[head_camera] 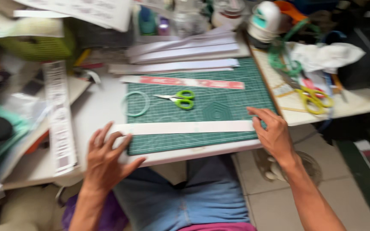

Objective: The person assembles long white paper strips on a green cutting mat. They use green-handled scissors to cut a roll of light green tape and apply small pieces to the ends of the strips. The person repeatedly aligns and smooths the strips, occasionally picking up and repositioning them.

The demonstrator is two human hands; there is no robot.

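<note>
A long white paper strip (185, 127) lies across the near part of a green cutting mat (219, 107). My left hand (107, 158) rests flat with fingers spread on the strip's left end, at the mat's left edge. My right hand (270, 130) presses fingertips on the strip's right end, near the mat's right edge. Neither hand grips anything. Green-handled scissors (178, 99) lie on the mat beyond the strip, beside a pale green tape ring (135, 104). A red and white strip (185, 82) lies at the mat's far edge.
Several white paper strips (185, 53) are stacked behind the mat. Yellow-handled scissors (315, 97) and a crumpled white cloth (326, 55) lie on a side board at the right. A printed paper strip (58, 115) lies on the left. A tape dispenser (264, 21) stands behind.
</note>
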